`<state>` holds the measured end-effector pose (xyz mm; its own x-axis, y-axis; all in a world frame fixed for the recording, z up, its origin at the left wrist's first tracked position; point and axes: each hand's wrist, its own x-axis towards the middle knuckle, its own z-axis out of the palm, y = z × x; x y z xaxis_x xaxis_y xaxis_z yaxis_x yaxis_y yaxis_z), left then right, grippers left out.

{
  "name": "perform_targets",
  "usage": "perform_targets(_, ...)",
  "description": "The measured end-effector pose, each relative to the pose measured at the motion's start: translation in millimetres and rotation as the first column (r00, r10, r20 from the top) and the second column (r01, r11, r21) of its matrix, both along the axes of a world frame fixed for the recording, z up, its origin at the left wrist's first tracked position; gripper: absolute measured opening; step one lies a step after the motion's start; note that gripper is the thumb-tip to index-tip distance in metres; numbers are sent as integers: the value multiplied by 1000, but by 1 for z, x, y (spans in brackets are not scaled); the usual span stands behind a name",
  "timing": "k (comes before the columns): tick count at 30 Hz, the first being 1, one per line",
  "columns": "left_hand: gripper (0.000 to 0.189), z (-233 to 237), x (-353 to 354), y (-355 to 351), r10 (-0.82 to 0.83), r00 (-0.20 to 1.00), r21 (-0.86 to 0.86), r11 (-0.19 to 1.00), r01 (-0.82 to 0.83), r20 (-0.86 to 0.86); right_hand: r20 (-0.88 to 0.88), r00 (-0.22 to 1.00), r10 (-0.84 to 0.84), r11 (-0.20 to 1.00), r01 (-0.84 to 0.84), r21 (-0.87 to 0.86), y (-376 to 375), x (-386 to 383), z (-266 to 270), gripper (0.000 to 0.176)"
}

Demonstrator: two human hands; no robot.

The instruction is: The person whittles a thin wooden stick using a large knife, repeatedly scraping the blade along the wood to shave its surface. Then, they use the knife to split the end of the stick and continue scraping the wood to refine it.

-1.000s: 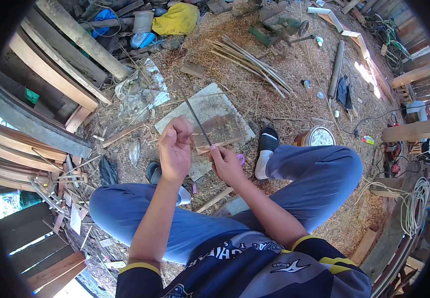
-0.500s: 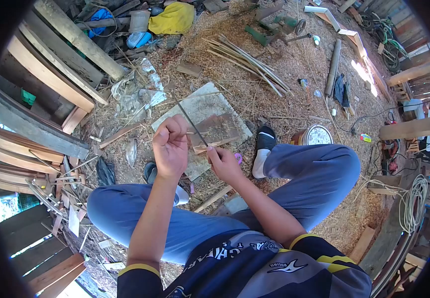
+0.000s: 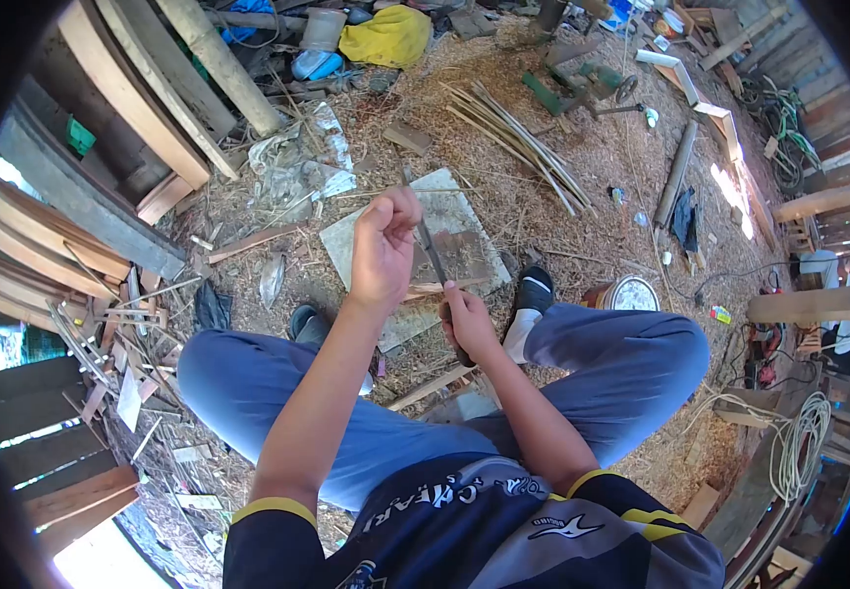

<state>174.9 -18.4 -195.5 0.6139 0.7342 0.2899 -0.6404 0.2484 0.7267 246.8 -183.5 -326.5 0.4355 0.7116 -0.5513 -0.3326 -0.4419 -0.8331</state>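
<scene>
My right hand [image 3: 467, 320] is wrapped round a long, dark-bladed knife [image 3: 433, 253], whose blade slants up and away past my left hand. The lower end of the knife shows below my right fist. Close beside the blade, my left hand [image 3: 383, 253] is raised with its fingers curled in. Whether those fingers hold anything or touch the blade I cannot make out. Beneath both hands a pale flat board [image 3: 351, 240] lies on the ground, with a brown wood piece [image 3: 459, 257] on it.
Thin split sticks [image 3: 513, 137] lie in a bundle on the shavings-covered ground. A lidded bucket [image 3: 631, 294] stands beside my right knee. Curved planks [image 3: 101, 108] lean at left, near scrap wood [image 3: 135, 324]. Coiled rope [image 3: 800, 442] hangs at right.
The knife has turned so that its blade shows broader, and its lower end now shows below my right hand. Both hands have shifted slightly right in view; the surroundings have shifted too.
</scene>
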Motion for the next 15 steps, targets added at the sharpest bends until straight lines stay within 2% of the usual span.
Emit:
perform_targets(2, 42, -1, -3, 1, 29, 1000, -9, 1000, -29, 12, 20, 1000, 18, 1000, -18, 3, -2, -2, 0, 60)
perform_targets(5, 42, -4, -5, 6, 49, 998, -15, 999, -48, 36, 55, 998, 18, 991, -11, -132, 0, 3, -9, 60)
perform_targets(8, 42, -2, -6, 9, 59, 998, 6, 998, -59, 31, 17, 997, 71, 995, -70, -77, -3, 6, 5, 65)
perform_targets(11, 41, 2, -10, 7, 71, 997, 42, 997, -70, -26, 188, 978, 94, 994, -83, -66, 3, 9, 15, 65)
perform_targets(14, 39, 4, -16, 10, 65, 996, 60, 996, -61, -65, 320, 943, 93, 996, -87, -34, 4, 17, 2, 62)
perform_targets(15, 39, 4, -17, 12, 70, 995, 61, 996, -66, -72, 312, 947, 81, 997, -74, -34, 4, 18, 3, 61)
